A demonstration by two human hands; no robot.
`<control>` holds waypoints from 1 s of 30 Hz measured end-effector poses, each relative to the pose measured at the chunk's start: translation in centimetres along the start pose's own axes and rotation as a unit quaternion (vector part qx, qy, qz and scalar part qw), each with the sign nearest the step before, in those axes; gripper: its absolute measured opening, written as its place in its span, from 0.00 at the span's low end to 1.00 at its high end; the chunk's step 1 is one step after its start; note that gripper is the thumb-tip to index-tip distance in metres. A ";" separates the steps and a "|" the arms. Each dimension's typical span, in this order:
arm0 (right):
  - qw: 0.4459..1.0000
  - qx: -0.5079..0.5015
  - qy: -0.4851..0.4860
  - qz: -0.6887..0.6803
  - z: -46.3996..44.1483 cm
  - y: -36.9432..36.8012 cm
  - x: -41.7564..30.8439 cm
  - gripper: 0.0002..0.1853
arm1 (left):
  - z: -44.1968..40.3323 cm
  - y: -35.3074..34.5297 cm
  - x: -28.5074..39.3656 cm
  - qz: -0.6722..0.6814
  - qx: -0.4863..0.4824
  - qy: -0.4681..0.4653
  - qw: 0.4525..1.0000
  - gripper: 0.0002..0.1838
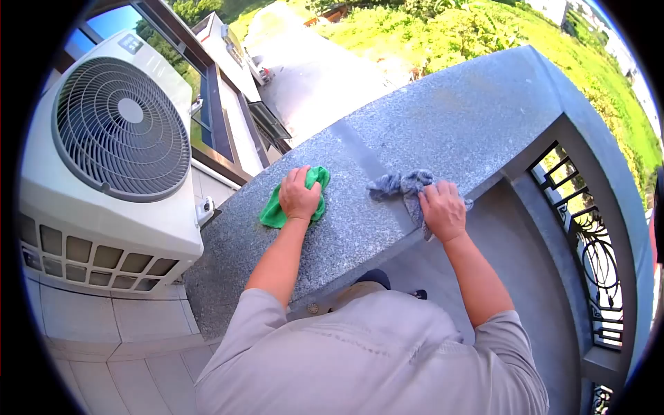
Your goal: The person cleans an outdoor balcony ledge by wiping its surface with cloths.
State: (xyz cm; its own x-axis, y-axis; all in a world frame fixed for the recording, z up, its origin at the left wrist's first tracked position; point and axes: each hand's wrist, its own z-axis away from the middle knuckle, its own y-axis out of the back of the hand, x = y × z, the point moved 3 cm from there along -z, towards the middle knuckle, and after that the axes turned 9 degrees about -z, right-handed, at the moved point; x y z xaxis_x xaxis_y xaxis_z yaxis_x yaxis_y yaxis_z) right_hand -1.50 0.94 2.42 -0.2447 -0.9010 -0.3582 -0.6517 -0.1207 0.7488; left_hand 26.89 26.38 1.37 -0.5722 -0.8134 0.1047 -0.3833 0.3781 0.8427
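Observation:
My left hand is closed over a green cloth, pressing it to the speckled grey stone ledge. Part of the cloth sticks out on both sides of the fingers. Farther right, my right hand grips a crumpled grey-blue patterned cloth near the ledge's front edge. One end of that cloth lies bunched on the stone, and another part hangs toward the edge. A smoother grey strip crosses the ledge between the two cloths.
A white air conditioner outdoor unit with a round fan grille stands close on the left. To the right, black ornamental metal railings fill openings in the grey parapet. Beyond the ledge lie a pale paved path and green plants.

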 end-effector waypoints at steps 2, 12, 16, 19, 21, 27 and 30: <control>0.995 0.045 -0.050 0.079 -2.2 1.5 9.0 0.11 | 0.0 -0.1 -0.1 -0.008 -0.007 -0.014 1.000 0.23; 0.992 -0.001 -0.095 0.086 -7.9 1.6 18.0 0.10 | -3.0 -3.1 1.6 -0.026 -0.015 -0.026 0.999 0.25; 0.966 -0.131 0.136 -0.177 -5.6 -1.3 3.9 0.10 | -4.9 -4.1 2.9 -0.002 -0.027 -0.056 0.998 0.25; 0.881 -0.237 0.279 -0.300 -4.2 -2.6 -2.4 0.11 | -5.1 -4.5 2.9 0.007 -0.033 -0.061 0.998 0.26; 0.889 -0.203 0.290 -0.292 -3.9 -2.5 -1.3 0.11 | -4.8 -4.5 2.8 0.027 -0.020 -0.066 0.997 0.26; 0.979 -0.075 0.164 -0.098 -7.5 0.7 10.9 0.08 | -4.2 -3.6 3.5 -0.027 0.005 -0.049 0.998 0.26; 0.997 -0.018 0.075 0.010 -10.5 2.8 20.5 0.08 | -4.1 -3.8 3.6 -0.040 0.019 -0.050 0.998 0.26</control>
State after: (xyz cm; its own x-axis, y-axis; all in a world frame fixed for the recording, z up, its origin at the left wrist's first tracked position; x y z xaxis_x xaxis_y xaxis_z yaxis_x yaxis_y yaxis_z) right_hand -0.78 -22.30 3.03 -0.1449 -0.9551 -0.2585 -0.6206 -0.1157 0.7756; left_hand 29.25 20.18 0.74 -0.6073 -0.7943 -0.0168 -0.4570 0.3320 0.8252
